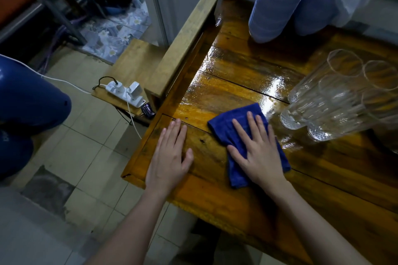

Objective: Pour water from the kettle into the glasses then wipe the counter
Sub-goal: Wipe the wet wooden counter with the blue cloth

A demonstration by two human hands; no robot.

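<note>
Head view: wooden counter (247, 200), its far part glossy and wet.
Right hand (258, 148): flat, fingers spread, palm pressing the blue cloth (234, 122) onto the wood; no pinch.
Left hand (170, 155): flat on bare counter beside the cloth, fingers extended, holding nothing.
Glasses (336, 97): clear cluster, just right of the cloth.
Blue cups (277, 2): stacked upside down at the far edge.
Power strip (127, 92): on a low ledge, left of the counter.
</note>
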